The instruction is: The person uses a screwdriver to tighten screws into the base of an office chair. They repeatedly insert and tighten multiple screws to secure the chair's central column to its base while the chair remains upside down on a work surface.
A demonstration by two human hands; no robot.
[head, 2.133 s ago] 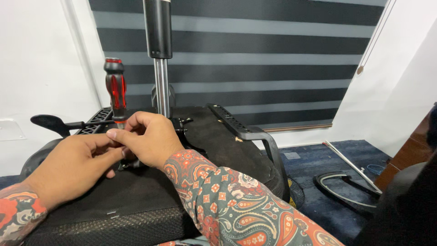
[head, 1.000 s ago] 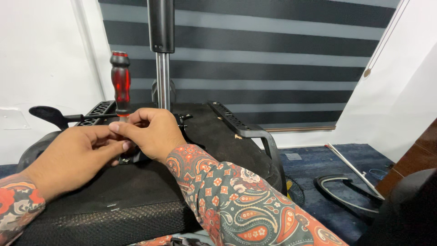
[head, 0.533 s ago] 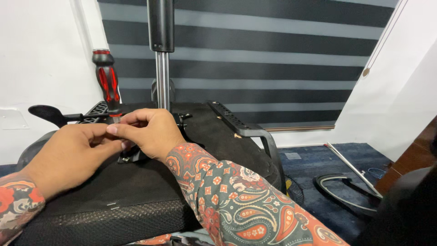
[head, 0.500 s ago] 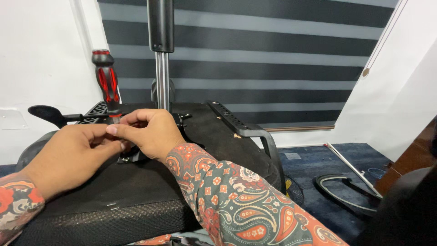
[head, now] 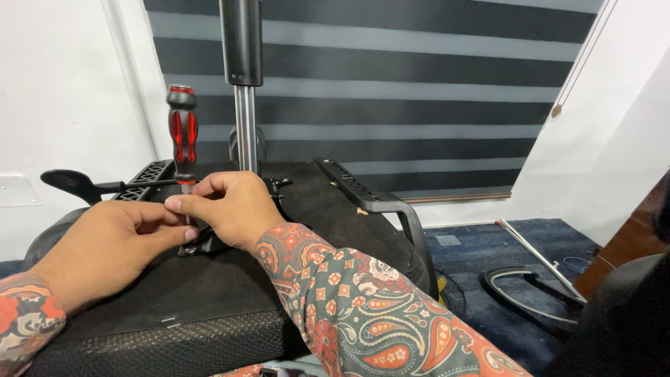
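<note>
Head view, screwdriver: a screwdriver (head: pixel 181 136) with a red and black handle is seen upright, its long axis close to vertical, the tip hidden behind the fingers at the underside of an upturned office chair seat (head: pixel 209 293).
Head view, key relation: the shaft is met directly below the handle, between the two hands; the handle rises above both, just left of the chrome gas column (head: pixel 245 126).
Head view, nearer hand: the right hand (head: pixel 234 209) is placed closest, its fingertips wrapped about the lower shaft.
Head view, right hand state: it is closed in a pinch on the screwdriver shaft, knuckles up, the patterned sleeve (head: pixel 363 300) reaching in from the lower right.
Head view, left hand: the left hand (head: pixel 105 244) is laid on the seat base, fingers extended to the right, tips touching the right hand's fingers at the shaft; whether anything is gripped cannot be told.
Head view, surroundings: a black lever (head: pixel 73 183) is seen at the left, an armrest (head: pixel 377 202) at the right, a striped blind (head: pixel 419 91) behind.
</note>
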